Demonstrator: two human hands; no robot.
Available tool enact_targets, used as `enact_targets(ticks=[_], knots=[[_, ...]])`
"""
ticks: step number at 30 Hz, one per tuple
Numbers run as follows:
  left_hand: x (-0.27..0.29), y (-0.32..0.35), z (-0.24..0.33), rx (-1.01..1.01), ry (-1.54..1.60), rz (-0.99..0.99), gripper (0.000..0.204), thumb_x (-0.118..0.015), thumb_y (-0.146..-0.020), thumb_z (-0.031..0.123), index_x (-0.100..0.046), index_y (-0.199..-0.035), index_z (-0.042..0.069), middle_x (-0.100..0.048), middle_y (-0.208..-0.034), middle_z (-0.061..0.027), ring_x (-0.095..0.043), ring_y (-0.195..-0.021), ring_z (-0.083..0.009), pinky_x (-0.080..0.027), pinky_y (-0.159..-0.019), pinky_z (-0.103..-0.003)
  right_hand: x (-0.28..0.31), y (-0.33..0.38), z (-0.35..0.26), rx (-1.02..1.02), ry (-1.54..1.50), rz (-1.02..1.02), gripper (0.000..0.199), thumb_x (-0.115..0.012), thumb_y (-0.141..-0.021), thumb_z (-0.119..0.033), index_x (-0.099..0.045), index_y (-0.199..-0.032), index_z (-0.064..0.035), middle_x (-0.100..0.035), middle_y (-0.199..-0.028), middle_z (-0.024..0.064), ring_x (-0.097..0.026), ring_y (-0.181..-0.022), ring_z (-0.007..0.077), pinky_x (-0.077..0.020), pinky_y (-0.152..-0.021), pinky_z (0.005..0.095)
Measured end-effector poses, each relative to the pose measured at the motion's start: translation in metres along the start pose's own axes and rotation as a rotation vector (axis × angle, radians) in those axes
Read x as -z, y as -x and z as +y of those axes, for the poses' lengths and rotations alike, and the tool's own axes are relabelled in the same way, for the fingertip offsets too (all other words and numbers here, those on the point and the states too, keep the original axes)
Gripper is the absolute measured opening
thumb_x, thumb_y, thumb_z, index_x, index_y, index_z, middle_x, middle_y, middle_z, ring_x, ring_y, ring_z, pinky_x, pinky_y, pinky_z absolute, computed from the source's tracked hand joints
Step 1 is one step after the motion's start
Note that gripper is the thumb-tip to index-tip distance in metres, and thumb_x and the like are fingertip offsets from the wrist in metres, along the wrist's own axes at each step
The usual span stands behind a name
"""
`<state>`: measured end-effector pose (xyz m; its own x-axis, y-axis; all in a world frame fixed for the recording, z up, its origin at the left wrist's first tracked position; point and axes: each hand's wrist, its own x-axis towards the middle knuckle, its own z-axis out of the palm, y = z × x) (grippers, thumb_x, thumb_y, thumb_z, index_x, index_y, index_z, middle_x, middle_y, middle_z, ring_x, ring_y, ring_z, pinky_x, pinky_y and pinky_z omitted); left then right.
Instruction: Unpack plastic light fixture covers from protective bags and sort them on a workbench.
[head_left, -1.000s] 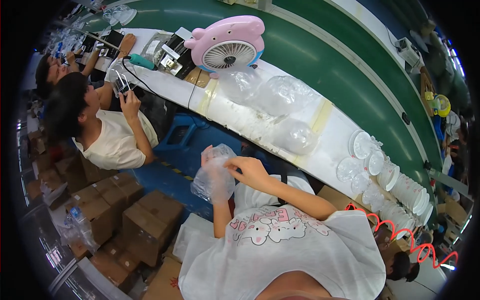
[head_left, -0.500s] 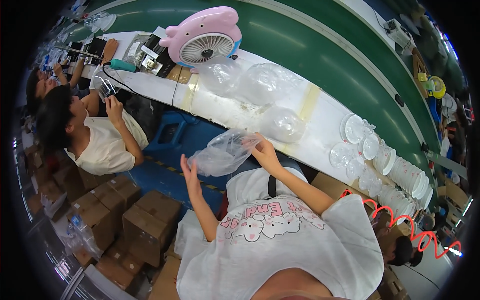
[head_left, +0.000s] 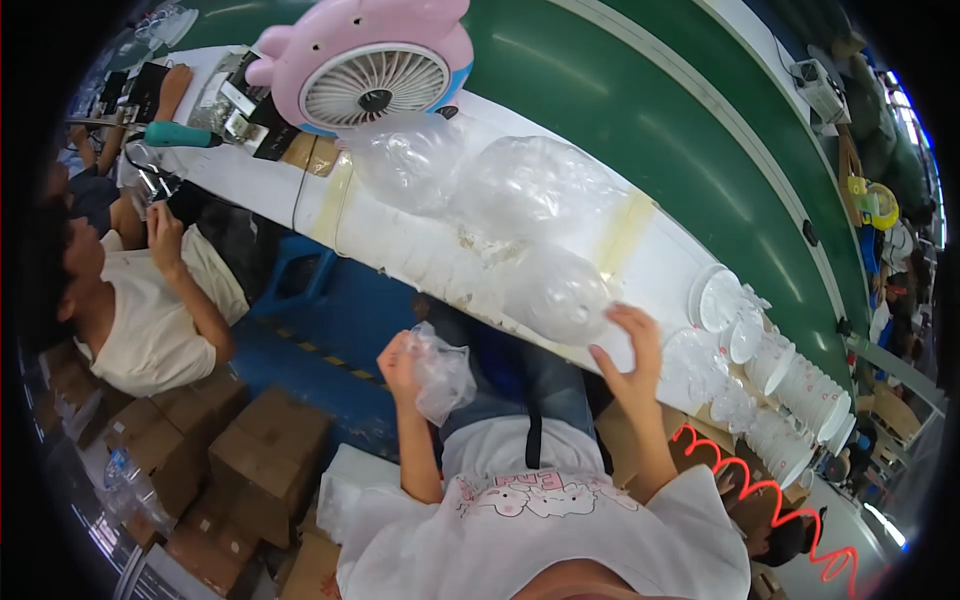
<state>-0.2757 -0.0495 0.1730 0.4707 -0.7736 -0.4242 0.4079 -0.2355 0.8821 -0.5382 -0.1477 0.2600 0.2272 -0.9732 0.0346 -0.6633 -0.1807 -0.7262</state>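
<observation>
A crumpled clear plastic bag hangs from my left hand, whose fingers are closed on it in front of my lap. My right hand is at the table's near edge, thumb and fingers apart, with nothing in it. Its fingertips are right beside a rounded, clear plastic-wrapped bundle; whether they touch it I cannot tell. Farther back on the white table lie two more puffy clear bundles, a left one and a wider right one. What is inside them is hard to make out.
A pink animal-shaped fan stands behind the bundles. Stacks of clear and white round lids line the right end, near a red coiled hose. At left a co-worker sits near a teal tool. Cardboard boxes fill the lower left.
The plastic bag, earlier spread between both hands, is now bunched in my left hand alone. My right hand has let go and moved right to the near bundle. The view has shifted.
</observation>
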Motion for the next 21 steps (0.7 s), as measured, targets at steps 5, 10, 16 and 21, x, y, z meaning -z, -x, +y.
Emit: enact_targets(ticks=[5, 10, 16, 21], knots=[[0.037, -0.063, -0.045, -0.193, -0.083, -0.166, 0.044, -0.041, -0.084, 0.033, -0.043, -0.055, -0.001, -0.039, -0.051, -0.0035, -0.039, -0.049, -0.0084, -0.030, -0.046, -0.022, -0.050, -0.012, 0.036, 0.249, 0.185, 0.020, 0.044, -0.072, -0.052, -0.012, -0.056, -0.092, -0.0048, -0.049, -0.100, 0.0136, -0.045, -0.093, 0.0277, -0.0371, -0.078, 0.0356], [0.000, -0.083, -0.054, -0.504, -0.716, -0.193, 0.005, -0.056, -0.074, 0.008, -0.056, -0.071, 0.004, -0.053, -0.057, -0.0075, -0.047, -0.044, -0.0207, -0.037, -0.042, -0.027, -0.064, -0.015, 0.047, 0.300, 0.140, 0.110, 0.032, -0.069, -0.049, -0.008, -0.059, -0.079, -0.0044, -0.042, -0.074, 0.0077, -0.042, -0.066, 0.0205, -0.0352, -0.059, 0.0281], [-0.003, -0.052, -0.075, -0.721, -0.790, -0.229, 0.015, -0.055, -0.071, 0.002, -0.058, -0.086, 0.005, -0.059, -0.086, -0.0076, -0.057, -0.055, -0.0205, -0.044, -0.049, -0.026, -0.074, -0.028, 0.040, 0.459, 0.133, 0.134, 0.022, -0.070, -0.057, -0.007, -0.057, -0.074, -0.0033, -0.046, -0.066, 0.0057, -0.044, -0.057, 0.0157, -0.0312, -0.047, 0.0247], [0.027, 0.014, -0.110, -0.741, -0.656, -0.117, 0.010, -0.055, -0.072, 0.003, -0.058, -0.082, 0.004, -0.059, -0.084, -0.0064, -0.058, -0.061, -0.0224, -0.045, -0.053, -0.028, -0.063, -0.035, 0.051, 0.538, 0.134, 0.170, 0.020, -0.069, -0.068, -0.013, -0.054, -0.075, -0.0015, -0.043, -0.060, -0.0001, -0.031, -0.050, 0.0047, -0.0241, -0.042, 0.0201]])
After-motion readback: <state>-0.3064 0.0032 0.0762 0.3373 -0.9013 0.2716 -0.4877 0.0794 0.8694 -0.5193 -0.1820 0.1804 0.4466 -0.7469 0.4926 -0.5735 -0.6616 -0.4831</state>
